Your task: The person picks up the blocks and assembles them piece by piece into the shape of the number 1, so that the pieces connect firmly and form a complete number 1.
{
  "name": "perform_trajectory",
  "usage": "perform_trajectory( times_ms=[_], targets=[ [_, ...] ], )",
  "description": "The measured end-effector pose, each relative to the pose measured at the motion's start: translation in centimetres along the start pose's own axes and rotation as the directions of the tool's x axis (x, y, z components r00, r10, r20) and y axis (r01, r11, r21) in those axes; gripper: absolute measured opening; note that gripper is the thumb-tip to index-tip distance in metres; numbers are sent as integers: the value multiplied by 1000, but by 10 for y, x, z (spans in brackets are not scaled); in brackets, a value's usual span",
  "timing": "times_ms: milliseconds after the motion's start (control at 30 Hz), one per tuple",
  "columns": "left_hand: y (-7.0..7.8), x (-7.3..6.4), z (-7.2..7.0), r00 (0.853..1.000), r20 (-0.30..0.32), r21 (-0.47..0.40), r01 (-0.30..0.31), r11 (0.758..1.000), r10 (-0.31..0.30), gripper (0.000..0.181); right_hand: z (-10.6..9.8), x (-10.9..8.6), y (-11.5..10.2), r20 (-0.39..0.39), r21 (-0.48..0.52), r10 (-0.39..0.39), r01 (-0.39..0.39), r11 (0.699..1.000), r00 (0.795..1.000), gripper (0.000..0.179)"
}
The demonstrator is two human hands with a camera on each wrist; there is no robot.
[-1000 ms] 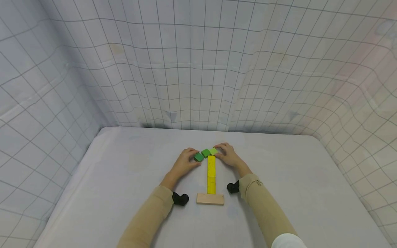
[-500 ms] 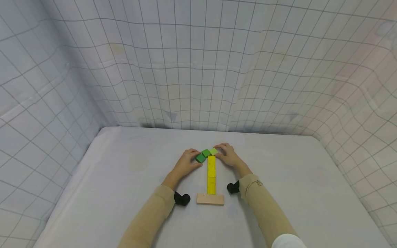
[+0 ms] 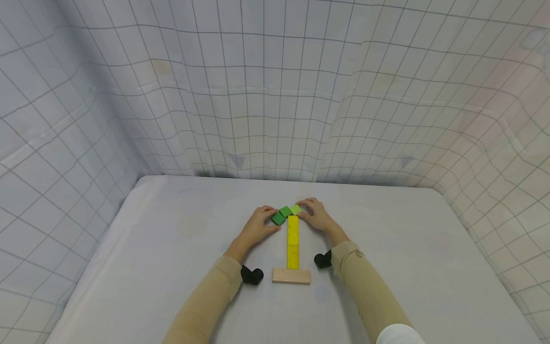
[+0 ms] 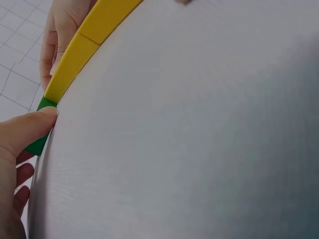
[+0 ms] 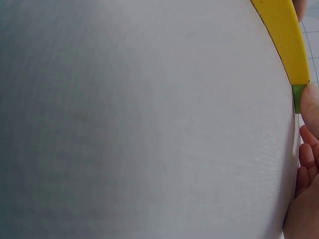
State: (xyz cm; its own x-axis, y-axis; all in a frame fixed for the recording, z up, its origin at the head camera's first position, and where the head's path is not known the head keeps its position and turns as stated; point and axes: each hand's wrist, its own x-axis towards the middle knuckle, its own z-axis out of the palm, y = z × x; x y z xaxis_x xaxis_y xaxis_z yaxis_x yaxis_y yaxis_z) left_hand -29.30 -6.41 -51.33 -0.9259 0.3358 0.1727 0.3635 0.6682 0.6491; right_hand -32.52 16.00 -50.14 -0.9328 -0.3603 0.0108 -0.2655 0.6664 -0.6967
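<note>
In the head view my left hand (image 3: pixel 257 225) pinches a dark green block (image 3: pixel 278 219) between thumb and finger. Touching that block on its upper right is a mid-green block (image 3: pixel 285 211), followed by a light green block (image 3: pixel 296 209), which my right hand (image 3: pixel 319 218) holds at its right side. Together the three green blocks form a slanting row. Below them, two yellow blocks (image 3: pixel 293 242) lie end to end as a stem, the upper end near the light green block. In the left wrist view the thumb (image 4: pixel 35 124) covers part of a green block (image 4: pixel 46 103).
A plain wooden plank (image 3: pixel 291 276) lies crosswise at the near end of the yellow stem. Everything rests on a white-covered table (image 3: pixel 172 267). A gridded white curtain (image 3: pixel 275 95) hangs behind and along both sides. Black wrist devices (image 3: pixel 252 275) sit near both cuffs.
My left hand has shifted slightly right with the dark green block, closing its gap to the mid-green one. My right hand and the yellow blocks stay in place.
</note>
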Motion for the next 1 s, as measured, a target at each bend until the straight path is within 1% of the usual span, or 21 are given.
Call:
perform_trajectory(
  times_ms=[100, 267, 400, 533, 667, 867, 1000],
  targets=[
    [0, -3, 0, 1000, -15, 17, 5, 1000, -5, 53, 0, 0, -1, -1, 2, 0, 0, 1000, 1000, 35],
    [3, -7, 1, 998, -65, 56, 4, 998, -1, 51, 0, 0, 0, -2, -1, -7, 7, 1000, 1000, 35],
    [6, -9, 4, 993, -115, 105, 6, 994, 6, 49, 0, 1, 1, -7, -18, -18, 18, 1000, 1000, 35],
    [7, -10, 6, 989, -149, 113, 15, 993, 2, 45, 0, 1, 1, -4, -9, -20, 20, 1000, 1000, 35],
    [8, -10, 7, 987, -158, 114, 15, 993, 3, 43, 1, 1, 1, -6, -3, -22, 22, 1000, 1000, 35],
    [8, -10, 7, 988, -152, 109, 19, 994, -2, 42, 1, 1, 1, -5, -3, -10, 10, 1000, 1000, 35],
    [8, -10, 7, 989, -150, 110, 24, 994, -7, 42, 1, 0, 1, -10, 0, -22, 22, 1000, 1000, 35]
  ],
)
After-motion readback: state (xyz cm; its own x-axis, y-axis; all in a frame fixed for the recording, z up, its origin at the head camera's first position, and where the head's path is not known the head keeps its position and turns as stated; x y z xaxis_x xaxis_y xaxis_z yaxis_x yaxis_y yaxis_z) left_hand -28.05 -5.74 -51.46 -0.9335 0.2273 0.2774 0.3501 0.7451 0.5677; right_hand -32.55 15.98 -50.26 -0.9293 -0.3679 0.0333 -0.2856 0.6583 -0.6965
